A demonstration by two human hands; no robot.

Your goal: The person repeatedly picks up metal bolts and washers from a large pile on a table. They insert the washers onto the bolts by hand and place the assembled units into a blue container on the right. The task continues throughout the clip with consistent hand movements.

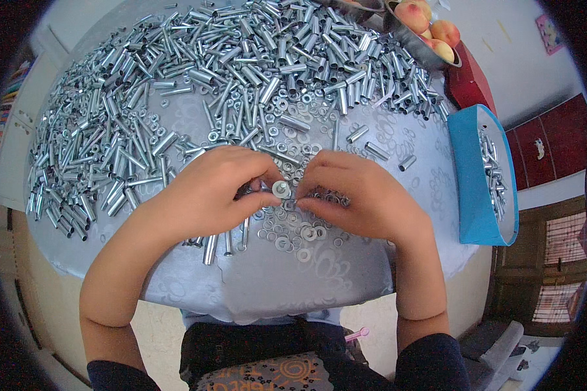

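Left hand (231,189): thumb and forefinger are nearly closed, pinching a flat washer (281,189) at its edge; a smaller ring or bolt end seems to show at its middle, too small to tell.
Right hand (359,192): fingers curl in a narrow pinch just beside the washer; whether anything sits between the tips I cannot tell.
Washer in hand: it is between the two hands, above the loose ones; a slight slip of the fingertips would probably drop it among lookalikes, hard to pick out again.
Loose washers (303,233): flat and ring-shaped, spread below and between the hands; thin pieces lying over one another could be picked up two at a time.
Tube and bolt by the left wrist: a silver tube (210,249) and a bolt (228,243) lie toward the near edge; a forearm brushing them could roll them off.
Silver heap (241,72): tubes, bolts and nuts cover the far and left parts of the table (267,283); a knock could send pieces sliding into the washers and mix them.
Blue box (469,189): stands to the right, metal parts inside.
Fruit bowl (460,63): far right, beyond the heap.
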